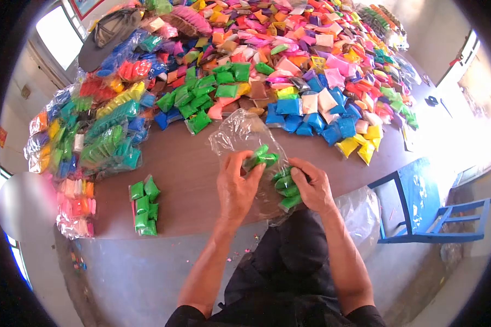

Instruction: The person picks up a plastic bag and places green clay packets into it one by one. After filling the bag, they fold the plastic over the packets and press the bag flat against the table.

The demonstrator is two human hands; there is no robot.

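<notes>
1. Table (174,155), brown: beneath and ahead of both hands, its near edge at the person's lap.
2. Heap (289,41) of mixed coloured packets: beyond both hands, covering the table's far part.
3. Bagged packets (112,120), stacked in clear film: left and ahead of the left hand, well apart.
4. Chair (420,188), blue: right of the right hand, off the table.
5. Green pile (193,98): ahead and left of the left hand, at the heap's near edge.
6. Blue packets (292,106): ahead of the right hand; yellow packets (371,139) farther right of it.
7. Cap (112,35), dark: far ahead and left of the left hand, on the bagged packets.
8. Bag (240,131), clear: between the hands, crumpled film spreading ahead of the left hand, between it and the heap.
9. Left hand (237,180): thumb and fingers pinched on the upper green packets.
10. Right hand (312,185): gripping the bag's right side, thumb uppermost; its other fingers partly hidden.
11. Green stack (143,205): left of the left hand, apart, on the table.
12. Lower green packets (287,188): in the bag, just left of the right hand, whose thumb partly covers them.
13. Upper green packets (267,158): at the left hand's fingertips; inside or outside the film, cannot tell.
</notes>
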